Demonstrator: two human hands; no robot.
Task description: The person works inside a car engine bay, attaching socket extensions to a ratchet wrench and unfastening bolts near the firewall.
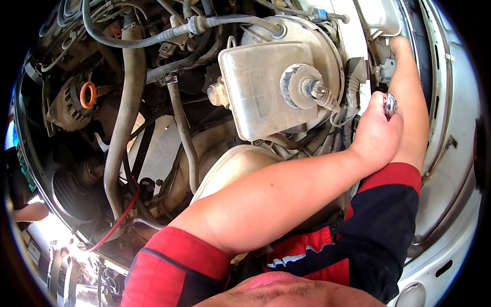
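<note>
My left hand [381,125] is closed around a chrome tool [391,102], seemingly a ratchet, in front of my right forearm. My right hand [400,43] reaches up beneath the white plastic tank [381,15] at the top right, beside a small grey metal part [386,66]; its fingers are hidden. Left of both hands sits a metal reservoir [261,89] with a round cap, over a large round housing [330,46]. A corrugated sleeve [349,123] runs down beside my left hand.
Hoses [123,97] cross the engine bay. An alternator [69,105] and an orange ring [88,94] sit at left, a thin red tube [120,221] lower down. The white body edge [445,153] lines the right. Another person's hand [31,212] shows at far left.
</note>
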